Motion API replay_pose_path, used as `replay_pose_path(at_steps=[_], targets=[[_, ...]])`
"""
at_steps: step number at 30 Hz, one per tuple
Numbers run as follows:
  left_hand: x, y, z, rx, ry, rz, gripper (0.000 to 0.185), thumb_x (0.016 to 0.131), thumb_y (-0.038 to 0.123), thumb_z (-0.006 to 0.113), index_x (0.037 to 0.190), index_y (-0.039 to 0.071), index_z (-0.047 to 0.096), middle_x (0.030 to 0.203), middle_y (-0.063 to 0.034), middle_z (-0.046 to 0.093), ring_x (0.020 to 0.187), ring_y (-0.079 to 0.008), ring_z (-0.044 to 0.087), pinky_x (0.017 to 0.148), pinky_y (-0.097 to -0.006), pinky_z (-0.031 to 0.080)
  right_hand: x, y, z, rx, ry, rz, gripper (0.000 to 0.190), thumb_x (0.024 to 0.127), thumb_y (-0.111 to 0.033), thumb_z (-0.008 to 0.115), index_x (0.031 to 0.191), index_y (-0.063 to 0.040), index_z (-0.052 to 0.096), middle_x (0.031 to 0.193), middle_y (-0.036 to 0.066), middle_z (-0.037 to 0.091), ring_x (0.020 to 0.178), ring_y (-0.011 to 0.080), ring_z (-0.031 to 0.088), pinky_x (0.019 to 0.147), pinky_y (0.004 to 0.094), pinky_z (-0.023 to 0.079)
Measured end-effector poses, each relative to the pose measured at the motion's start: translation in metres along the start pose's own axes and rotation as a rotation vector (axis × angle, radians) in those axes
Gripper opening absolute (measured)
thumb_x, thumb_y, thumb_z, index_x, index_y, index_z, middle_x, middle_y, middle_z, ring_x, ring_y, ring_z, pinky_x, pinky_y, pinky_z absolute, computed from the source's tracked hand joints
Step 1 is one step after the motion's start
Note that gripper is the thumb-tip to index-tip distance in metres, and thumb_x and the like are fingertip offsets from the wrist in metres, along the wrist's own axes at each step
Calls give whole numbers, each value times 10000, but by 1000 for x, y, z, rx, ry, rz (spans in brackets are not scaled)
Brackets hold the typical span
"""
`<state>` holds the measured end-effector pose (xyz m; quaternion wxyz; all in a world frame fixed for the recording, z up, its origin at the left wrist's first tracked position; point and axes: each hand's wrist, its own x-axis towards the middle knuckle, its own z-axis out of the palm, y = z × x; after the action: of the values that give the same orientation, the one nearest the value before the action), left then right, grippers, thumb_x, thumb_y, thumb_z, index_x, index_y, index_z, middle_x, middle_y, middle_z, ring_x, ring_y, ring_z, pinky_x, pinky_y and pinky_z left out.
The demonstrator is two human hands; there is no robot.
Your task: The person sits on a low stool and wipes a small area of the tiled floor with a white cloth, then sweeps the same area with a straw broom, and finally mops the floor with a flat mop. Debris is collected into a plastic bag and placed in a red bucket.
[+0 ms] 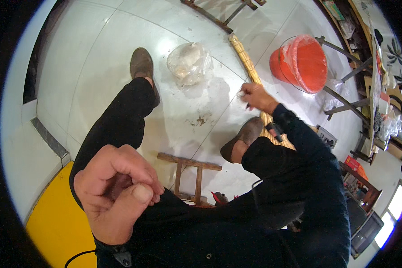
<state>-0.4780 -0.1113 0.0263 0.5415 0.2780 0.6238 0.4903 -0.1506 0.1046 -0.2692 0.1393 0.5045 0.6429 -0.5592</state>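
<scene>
My left hand [117, 191] is raised close to the camera, over my left thigh. Its fingers are curled and the thumb rests against them; I see nothing held between them. Farther out, my right hand [258, 97] is stretched forward above the floor, blurred. Its fingers are bent, and whether a small thing is in them is too blurred to tell. Beneath that hand lies a straw broom [244, 57], its handle pointing away and its bristles beside my right shoe [251, 129]. A clear plastic bag [190, 63] with pale contents sits on the floor between my feet and beyond them.
An orange-red bucket [276, 65] with a plastic liner stands at the right, beside a cluttered table's legs [355, 72]. Part of a wooden stool [189, 164] shows between my legs. Another wooden frame [207, 15] lies at the far edge. A dark smear [200, 121] marks the tiles.
</scene>
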Motion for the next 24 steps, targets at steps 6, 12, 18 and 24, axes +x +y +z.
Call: replay_pose_path(at_steps=[6,12,18,24], targets=[[-1,-1,-21,-108,60,-8,328,966,296,776,927,57,554,744,-97,564,557,-149,560,451,-252,471,36,25,132,-283,208,-100,150,851,-93,673,924,37,658,880,292,707,839,482,715,768,538,581],[3,-1,-36,-184,42,7,337,972,293,805,949,64,559,735,-105,605,547,-139,570,466,-236,500,41,66,218,-211,405,59,203,896,-140,723,907,31,614,771,277,662,733,466,701,643,544,539],[16,-2,-64,-224,-247,89,255,1034,221,726,1099,7,603,847,-120,603,683,-194,597,584,-310,468,61,68,269,170,466,136,226,925,-133,759,945,33,606,782,182,684,628,295,699,531,440,537],[17,-3,-71,-243,-260,50,257,1036,227,725,1077,8,595,841,-117,601,692,-189,601,598,-305,472,70,30,269,228,475,381,394,844,-242,837,1041,37,641,1025,294,738,1032,507,708,896,549,565]])
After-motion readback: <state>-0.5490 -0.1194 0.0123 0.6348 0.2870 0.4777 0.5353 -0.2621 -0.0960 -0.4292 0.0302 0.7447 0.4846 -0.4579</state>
